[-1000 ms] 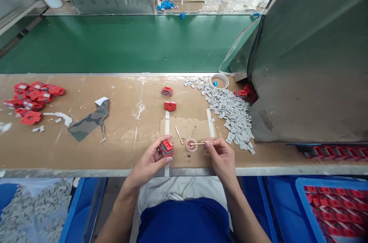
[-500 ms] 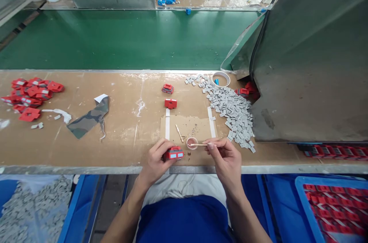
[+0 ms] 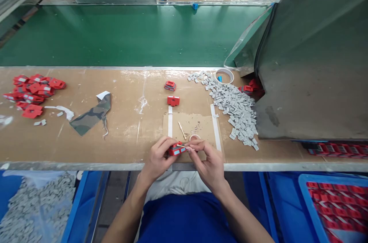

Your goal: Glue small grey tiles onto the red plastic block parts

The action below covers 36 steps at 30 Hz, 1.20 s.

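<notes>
Stick tip meets red block

At lower centre of the frame, the left hand (image 3: 157, 158) pinches the red block (image 3: 176, 149), its length running sideways; the right hand (image 3: 207, 160), fingers closed on a thin stick (image 3: 183, 146), comes in from the right.
</notes>
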Each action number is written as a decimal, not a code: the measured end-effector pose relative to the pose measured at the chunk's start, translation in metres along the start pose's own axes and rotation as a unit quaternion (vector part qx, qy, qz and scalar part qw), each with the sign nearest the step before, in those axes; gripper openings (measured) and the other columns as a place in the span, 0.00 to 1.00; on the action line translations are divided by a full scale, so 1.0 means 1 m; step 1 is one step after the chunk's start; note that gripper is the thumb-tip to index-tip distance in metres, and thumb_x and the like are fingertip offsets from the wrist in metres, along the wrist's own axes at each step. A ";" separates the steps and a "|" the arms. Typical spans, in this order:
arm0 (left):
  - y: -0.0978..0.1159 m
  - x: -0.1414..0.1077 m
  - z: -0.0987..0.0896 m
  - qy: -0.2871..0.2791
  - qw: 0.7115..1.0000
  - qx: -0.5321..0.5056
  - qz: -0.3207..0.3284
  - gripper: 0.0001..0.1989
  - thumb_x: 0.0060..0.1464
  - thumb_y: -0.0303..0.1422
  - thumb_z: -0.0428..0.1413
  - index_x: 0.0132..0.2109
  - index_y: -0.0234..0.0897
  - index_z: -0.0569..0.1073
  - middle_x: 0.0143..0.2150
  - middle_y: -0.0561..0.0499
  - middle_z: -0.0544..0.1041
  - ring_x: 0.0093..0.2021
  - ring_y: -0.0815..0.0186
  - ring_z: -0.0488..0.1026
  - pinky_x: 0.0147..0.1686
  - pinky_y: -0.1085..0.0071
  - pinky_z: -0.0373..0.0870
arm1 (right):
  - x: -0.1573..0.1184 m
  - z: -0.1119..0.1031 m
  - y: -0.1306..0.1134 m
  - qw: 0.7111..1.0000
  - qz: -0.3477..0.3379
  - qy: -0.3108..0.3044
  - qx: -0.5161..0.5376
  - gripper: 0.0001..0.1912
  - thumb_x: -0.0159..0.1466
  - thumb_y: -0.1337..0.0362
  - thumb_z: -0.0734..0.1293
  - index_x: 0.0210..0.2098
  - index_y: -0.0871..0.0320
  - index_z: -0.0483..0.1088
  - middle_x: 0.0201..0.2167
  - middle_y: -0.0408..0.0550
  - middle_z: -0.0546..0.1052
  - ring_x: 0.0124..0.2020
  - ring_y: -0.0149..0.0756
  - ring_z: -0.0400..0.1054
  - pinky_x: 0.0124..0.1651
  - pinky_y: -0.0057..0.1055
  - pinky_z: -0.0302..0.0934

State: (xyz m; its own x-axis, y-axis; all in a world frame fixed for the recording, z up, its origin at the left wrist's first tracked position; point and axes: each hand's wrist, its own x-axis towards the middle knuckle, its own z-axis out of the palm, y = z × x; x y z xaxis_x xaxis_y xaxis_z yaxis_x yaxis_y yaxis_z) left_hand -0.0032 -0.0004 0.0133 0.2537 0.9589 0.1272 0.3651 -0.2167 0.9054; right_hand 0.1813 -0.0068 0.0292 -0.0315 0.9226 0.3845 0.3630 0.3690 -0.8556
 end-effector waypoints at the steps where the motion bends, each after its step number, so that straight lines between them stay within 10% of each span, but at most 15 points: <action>1: 0.000 0.000 0.000 0.000 1.000 0.000 0.003 0.05 0.62 0.29 0.60 0.46 0.39 0.78 0.41 0.48 0.78 0.39 0.64 0.77 0.37 0.72 0.72 | 0.000 0.000 0.001 1.000 0.003 -0.003 0.002 0.08 0.69 0.69 0.69 0.34 0.53 0.69 0.35 0.45 0.85 0.35 0.36 0.82 0.45 0.34 0.75; 15: -0.004 0.000 0.000 -0.001 1.000 -0.011 -0.006 0.07 0.62 0.29 0.60 0.46 0.40 0.79 0.44 0.46 0.81 0.45 0.60 0.79 0.44 0.66 0.76 | 0.003 0.000 -0.002 0.999 0.036 0.005 0.029 0.09 0.70 0.65 0.67 0.32 0.52 0.69 0.32 0.47 0.84 0.35 0.40 0.81 0.48 0.40 0.76; 22: -0.014 -0.003 -0.005 -0.008 0.994 -0.100 -0.053 0.14 0.59 0.32 0.64 0.52 0.38 0.81 0.49 0.41 0.83 0.47 0.57 0.81 0.44 0.65 0.78 | 0.004 -0.038 0.013 0.994 0.071 0.077 0.021 0.06 0.69 0.65 0.71 0.34 0.53 0.72 0.33 0.46 0.81 0.35 0.37 0.77 0.38 0.32 0.70; 31: -0.014 -0.003 -0.007 0.003 0.988 -0.135 -0.074 0.08 0.60 0.36 0.63 0.43 0.38 0.77 0.39 0.48 0.79 0.37 0.64 0.76 0.35 0.72 0.72 | -0.001 -0.033 0.031 0.995 0.043 -0.039 -0.083 0.11 0.70 0.57 0.69 0.50 0.53 0.72 0.46 0.53 0.77 0.44 0.42 0.74 0.44 0.37 0.70; 36: -0.020 -0.005 -0.007 0.012 0.989 -0.126 -0.078 0.08 0.60 0.36 0.64 0.43 0.39 0.76 0.39 0.49 0.77 0.37 0.64 0.74 0.35 0.72 0.70 | 0.037 -0.076 0.061 0.980 0.035 -0.001 -0.196 0.09 0.73 0.61 0.62 0.48 0.54 0.73 0.43 0.53 0.77 0.42 0.42 0.73 0.43 0.37 0.68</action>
State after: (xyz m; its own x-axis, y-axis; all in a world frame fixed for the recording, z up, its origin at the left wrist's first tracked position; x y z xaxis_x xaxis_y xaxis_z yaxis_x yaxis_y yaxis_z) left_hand -0.0183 0.0006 -0.0028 0.1898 0.9817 -0.0146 0.1633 -0.0169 0.9864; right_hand 0.2730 0.0409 0.0174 0.0037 0.9443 0.3290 0.6948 0.2342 -0.6800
